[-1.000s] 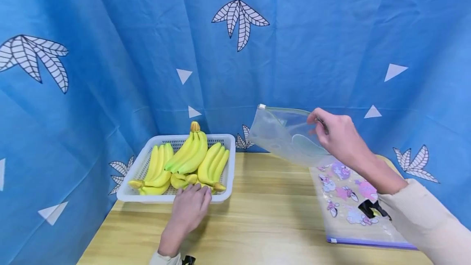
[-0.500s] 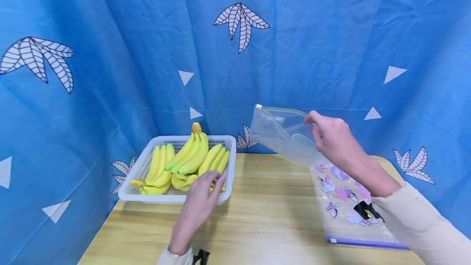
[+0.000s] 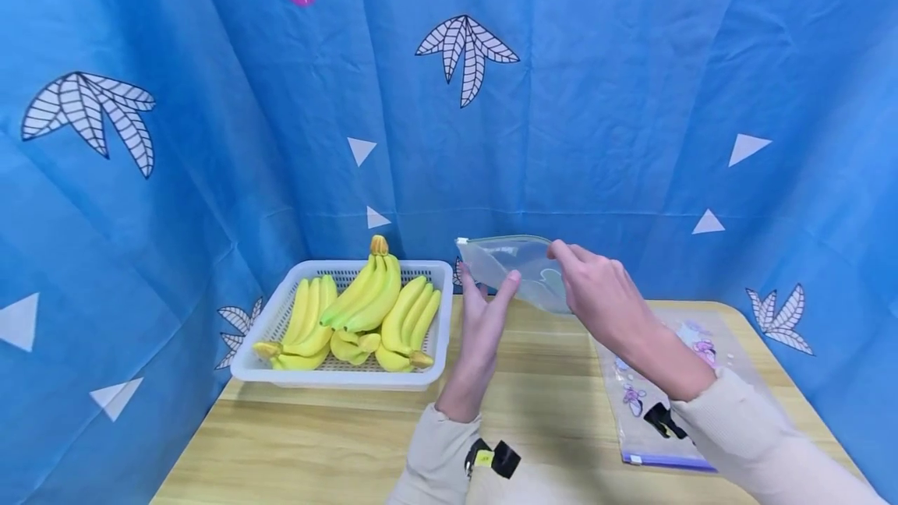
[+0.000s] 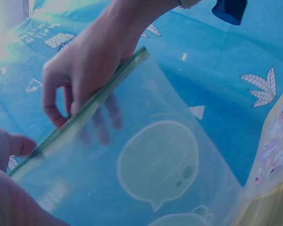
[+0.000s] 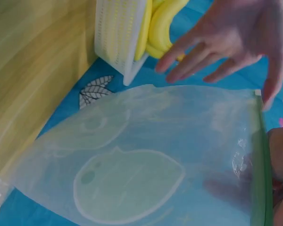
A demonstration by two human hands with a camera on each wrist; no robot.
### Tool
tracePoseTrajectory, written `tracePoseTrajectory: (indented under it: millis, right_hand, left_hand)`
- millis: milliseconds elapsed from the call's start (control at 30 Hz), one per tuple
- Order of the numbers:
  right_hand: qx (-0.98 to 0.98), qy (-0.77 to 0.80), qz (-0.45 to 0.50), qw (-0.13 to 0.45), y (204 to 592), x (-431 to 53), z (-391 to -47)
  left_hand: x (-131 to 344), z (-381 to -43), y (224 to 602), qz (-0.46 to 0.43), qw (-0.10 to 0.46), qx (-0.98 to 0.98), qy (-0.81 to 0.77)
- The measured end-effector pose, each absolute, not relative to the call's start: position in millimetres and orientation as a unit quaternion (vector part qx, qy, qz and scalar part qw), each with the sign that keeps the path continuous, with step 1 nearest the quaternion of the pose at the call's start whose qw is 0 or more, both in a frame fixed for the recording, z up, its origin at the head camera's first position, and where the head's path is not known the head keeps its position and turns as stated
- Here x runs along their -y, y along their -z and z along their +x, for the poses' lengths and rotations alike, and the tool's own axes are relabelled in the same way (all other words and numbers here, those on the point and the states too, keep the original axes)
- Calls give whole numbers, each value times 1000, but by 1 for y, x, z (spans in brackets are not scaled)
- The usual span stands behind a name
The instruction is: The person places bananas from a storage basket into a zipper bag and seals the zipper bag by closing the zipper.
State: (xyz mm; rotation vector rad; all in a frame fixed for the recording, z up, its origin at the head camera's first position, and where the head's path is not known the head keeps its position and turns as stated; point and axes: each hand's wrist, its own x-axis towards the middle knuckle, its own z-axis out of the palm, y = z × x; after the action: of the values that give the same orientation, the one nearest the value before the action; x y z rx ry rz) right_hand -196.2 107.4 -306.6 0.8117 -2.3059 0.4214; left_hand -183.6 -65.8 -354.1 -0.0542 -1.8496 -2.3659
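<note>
At the far left, your blue curtain (image 3: 603, 100), printed with white leaves and triangles, hangs beside the counter (image 3: 309, 443) and runs on behind its back edge. In the counter's back left corner you have a white plastic basket (image 3: 337, 382) with perforated walls, reaching to the left edge. Inside it, from the left, lie a left banana bunch (image 3: 305, 322), a middle banana bunch (image 3: 372, 294) on top with its stem up over the back rim, a small front bunch (image 3: 353, 345) partly beneath that one, and a right banana bunch (image 3: 412, 322) along the right wall. Just right of the basket, your left hand (image 3: 480, 326) is raised above the counter with its fingers spread apart, gripping nothing, beside a translucent zip bag (image 3: 535, 267); you cannot tell whether they touch the plastic. That bag hangs tilted in the air near the counter's back edge, its white slider (image 3: 461, 241) at the upper left and pale green shapes on its side. Your right hand (image 3: 606, 298) pinches its green-zipped top edge, some fingers showing through the plastic. Farther right, a printed bag (image 3: 641, 427) lies flat toward the counter's right edge, its purple zip (image 3: 662, 461) toward you, partly covered by your right sleeve (image 3: 765, 427).
</note>
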Motion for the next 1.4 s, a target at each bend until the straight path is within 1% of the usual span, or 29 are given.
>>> tracePoseTrajectory:
  millis: [67,133,367,567,633,733,867,967,1200,1333,1400]
  right_hand:
    - [880,-164,313,319,308,-106,-196]
    - [883,-171,317,301,309,-106,-197]
    - [898,-172,357,191,302,-110,-195]
    - [914,-151,359,115,299,-103,-201]
    - [923,-126,349,104,298,-100,-203]
    - [934,-82,325,121,292,-102,-202]
    - [931,-11,309,194,278,-109,-197]
    - [926,32,301,227,268,-111,-195]
    - [928,36,300,219,263,-99,-183]
    - [924,62,301,227,263,-95,-179]
    - [923,80,295,233,260,-96,-178]
  left_hand:
    - [59,-189,357,-14,81,596,799]
    - [55,-193,360,-15,84,588,805]
    - [47,-201,371,-39,80,580,809]
    - [56,-202,379,-57,28,572,818]
    - [59,-202,383,-67,13,575,815]
    - [65,-202,389,-72,6,576,814]
    - [74,-203,397,-86,19,572,815]
    - [78,-202,399,-95,27,567,817]
    - [69,-201,394,-81,6,573,815]
    - [63,-203,395,-76,-8,573,816]
    - [63,-206,401,-68,-4,580,812]
